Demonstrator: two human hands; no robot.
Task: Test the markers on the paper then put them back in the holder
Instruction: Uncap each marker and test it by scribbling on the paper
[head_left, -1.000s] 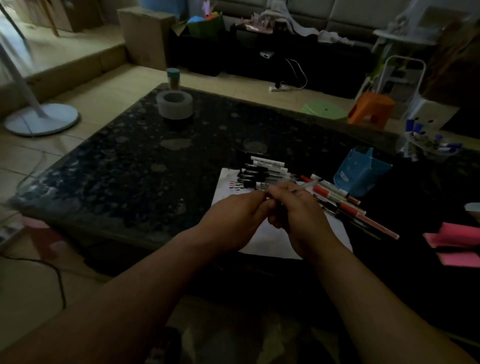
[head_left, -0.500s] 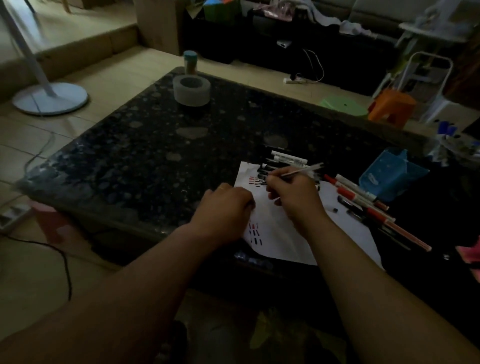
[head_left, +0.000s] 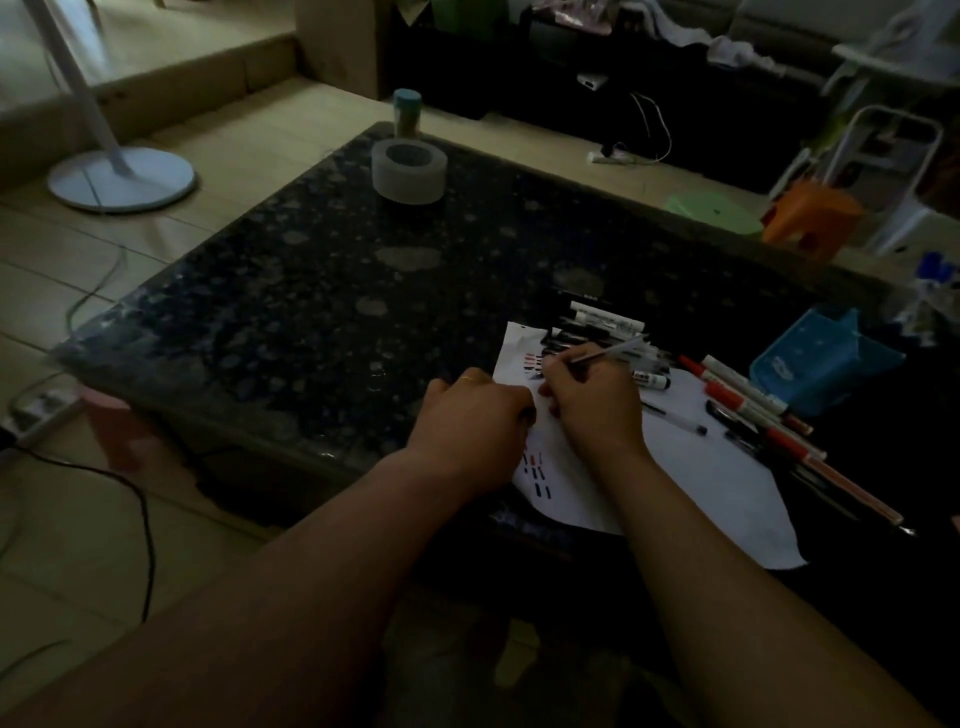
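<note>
Hands sit nearest on my feed: the left hand (head_left: 470, 415) lies curled on the left edge of the paper (head_left: 701, 467), and I cannot tell whether it holds anything. The right hand (head_left: 592, 400) pinches a thin pen (head_left: 605, 354), tip down by the colour strokes at the sheet's far corner. Just beyond lie black markers (head_left: 605, 325), with red markers (head_left: 743, 395) to their right beside the blue holder (head_left: 821, 364). Far across the worktop (head_left: 311, 291) I see a tape roll (head_left: 409, 169).
</note>
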